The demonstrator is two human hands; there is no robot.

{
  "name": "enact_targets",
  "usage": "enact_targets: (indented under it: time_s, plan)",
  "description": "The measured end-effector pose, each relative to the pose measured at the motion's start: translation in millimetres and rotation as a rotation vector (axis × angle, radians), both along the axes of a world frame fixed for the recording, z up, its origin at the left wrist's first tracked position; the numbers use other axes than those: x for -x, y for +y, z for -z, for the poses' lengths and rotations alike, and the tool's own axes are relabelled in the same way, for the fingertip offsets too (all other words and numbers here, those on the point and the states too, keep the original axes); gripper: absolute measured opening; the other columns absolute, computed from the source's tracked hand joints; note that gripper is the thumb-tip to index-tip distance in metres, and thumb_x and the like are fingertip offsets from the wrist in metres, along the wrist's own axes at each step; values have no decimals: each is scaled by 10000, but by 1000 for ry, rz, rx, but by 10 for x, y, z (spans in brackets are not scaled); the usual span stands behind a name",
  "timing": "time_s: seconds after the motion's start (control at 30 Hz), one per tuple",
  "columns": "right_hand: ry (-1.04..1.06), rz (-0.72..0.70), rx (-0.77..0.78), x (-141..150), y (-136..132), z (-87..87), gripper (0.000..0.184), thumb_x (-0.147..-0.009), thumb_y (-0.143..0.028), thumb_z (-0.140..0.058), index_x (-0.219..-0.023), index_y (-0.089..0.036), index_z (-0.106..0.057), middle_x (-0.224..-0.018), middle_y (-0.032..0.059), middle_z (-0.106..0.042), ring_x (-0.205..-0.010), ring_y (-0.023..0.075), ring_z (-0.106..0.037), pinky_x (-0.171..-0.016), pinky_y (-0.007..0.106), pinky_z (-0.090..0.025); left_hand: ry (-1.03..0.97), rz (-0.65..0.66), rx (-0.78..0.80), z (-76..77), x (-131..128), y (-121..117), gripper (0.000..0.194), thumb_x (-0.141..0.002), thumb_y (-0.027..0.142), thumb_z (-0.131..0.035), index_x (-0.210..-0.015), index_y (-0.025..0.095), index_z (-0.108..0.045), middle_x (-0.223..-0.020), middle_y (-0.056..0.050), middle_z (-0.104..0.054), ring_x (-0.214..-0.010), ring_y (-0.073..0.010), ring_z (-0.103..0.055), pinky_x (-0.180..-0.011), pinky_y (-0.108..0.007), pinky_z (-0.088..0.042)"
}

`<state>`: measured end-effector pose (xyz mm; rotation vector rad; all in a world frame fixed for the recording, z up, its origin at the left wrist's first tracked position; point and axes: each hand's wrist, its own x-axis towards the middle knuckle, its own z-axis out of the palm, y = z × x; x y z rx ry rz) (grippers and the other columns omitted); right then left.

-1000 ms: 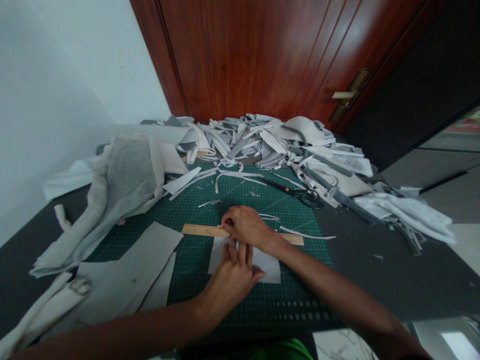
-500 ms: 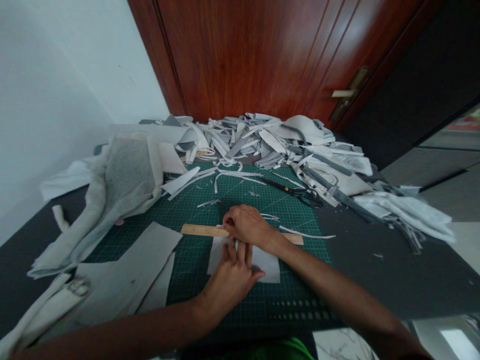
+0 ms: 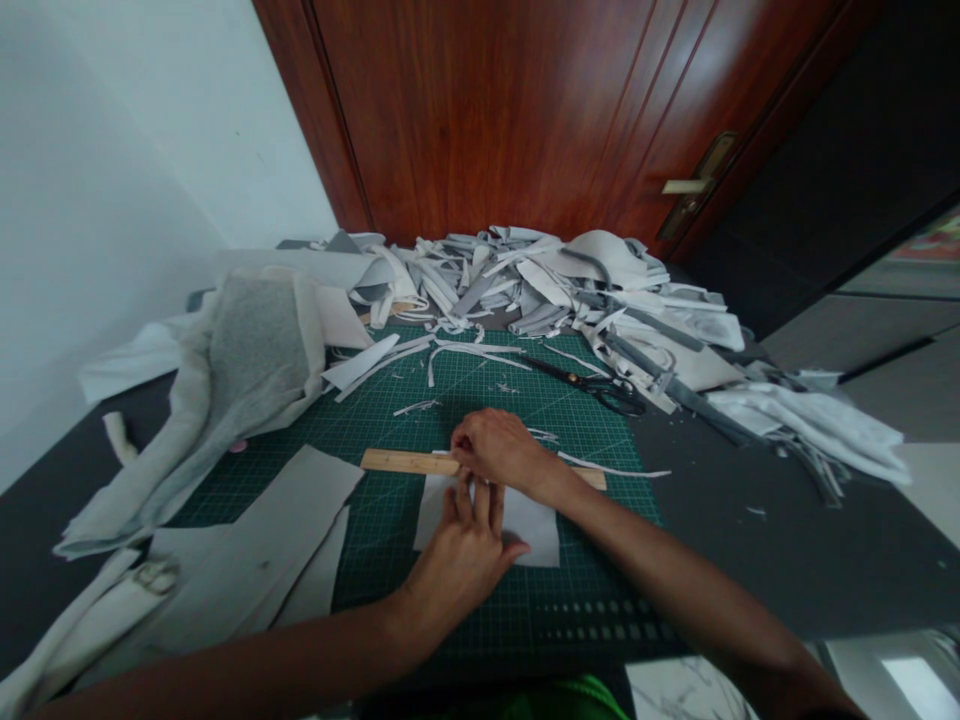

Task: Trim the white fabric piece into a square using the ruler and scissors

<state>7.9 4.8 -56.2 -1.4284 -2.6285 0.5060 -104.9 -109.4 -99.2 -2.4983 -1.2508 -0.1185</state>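
My left hand (image 3: 469,540) lies flat with its fingers stretched over a pale square of fabric or leather (image 3: 538,535). Its fingertips reach up to a wooden ruler (image 3: 405,461), which lies across the upper edge of the piece. Just beyond those fingertips, my right hand (image 3: 495,445) is closed at the ruler's middle, thumb and fingers pinched together. Whatever it may hold is hidden. Beneath everything is a green cutting mat (image 3: 390,590).
Black scissors (image 3: 592,384) lie on the mat at the upper right, near thin offcut strips (image 3: 480,350). A heap of scraps (image 3: 517,280) lines the back, before a wooden door. Larger grey pieces (image 3: 259,520) and a bundled cloth (image 3: 255,330) occupy the left.
My right hand has shifted very slightly to the right along the ruler. My left hand, the ruler and the pale piece look the same.
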Motion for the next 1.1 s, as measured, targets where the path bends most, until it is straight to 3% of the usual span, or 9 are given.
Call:
enact_targets:
  time_s: [0.27,0.57,0.83,1.1]
  plan:
    - [-32,20,29,-12,-19,-68,223,-959,-249,-612,-989,-197,-827,-1012,90,-805,-959,220,-732,-815,284,-502,-12,3,-9,7,-2,11,773,-881,635,-725,-1345,17,-695,-1327,-288,-691,-1194,-424,-688,-893,-464,-622]
    - [-82,29,74,-50,-47,-214,220,-938,-219,-616,-978,-182,-830,-1011,110,-809,-987,244,-743,-809,294,-505,5,22,-29,-22,7,17,557,-907,588,-720,-1192,116,-799,-1371,-230,-679,-1194,-424,-694,-880,-464,-634]
    - [-83,29,95,-80,-40,-248,167,-908,-218,-666,-922,-196,-831,-974,100,-811,-960,241,-745,-793,288,-499,-8,11,-35,-30,-4,13,719,-896,620,-716,-1320,39,-719,-1350,-264,-687,-1211,-430,-685,-890,-464,-632]
    - [-113,25,111,-114,-28,-251,194,-922,-234,-640,-932,-185,-827,-992,102,-811,-970,240,-748,-776,288,-490,-6,26,-6,1,4,21,692,-914,595,-708,-1320,35,-717,-1360,-291,-670,-1213,-437,-682,-901,-482,-619]
